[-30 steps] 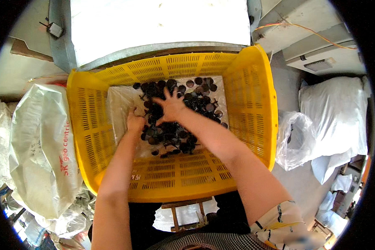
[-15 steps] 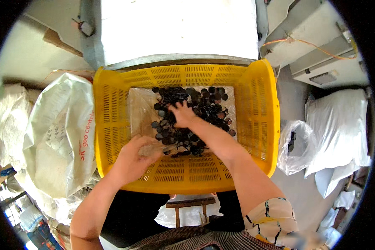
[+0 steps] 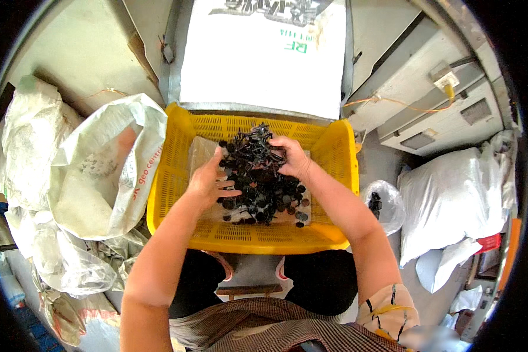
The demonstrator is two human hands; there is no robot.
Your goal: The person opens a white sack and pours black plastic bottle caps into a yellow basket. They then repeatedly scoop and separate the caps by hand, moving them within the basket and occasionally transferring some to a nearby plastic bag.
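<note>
My right hand (image 3: pixel 291 157) is closed on a tangled clump of thin, branching black plastic pieces (image 3: pixel 251 146), lifted toward the far side of the yellow crate (image 3: pixel 328 237). Beside the clump, on the left, my left hand (image 3: pixel 207 182) has its fingers spread and holds nothing. Its fingertips are close to the heap of small round black discs (image 3: pixel 258 202) on the crate's bottom. A clear plastic sheet (image 3: pixel 202 151) lies under the heap. How far the right fingers wrap round the clump is partly hidden by the clump itself.
On the left stands an open white woven sack (image 3: pixel 82 193). A small clear bag (image 3: pixel 393 202) with black parts is at the right, next to a full white sack (image 3: pixel 440 199). Beyond the crate is a white-covered surface (image 3: pixel 258 70). Below it is a wooden stool (image 3: pixel 249 289).
My right hand has gone from reaching into the heap to holding up a clump of black pieces. My left hand has moved inward from the crate's near-left edge and spread its fingers. The view has shifted.
</note>
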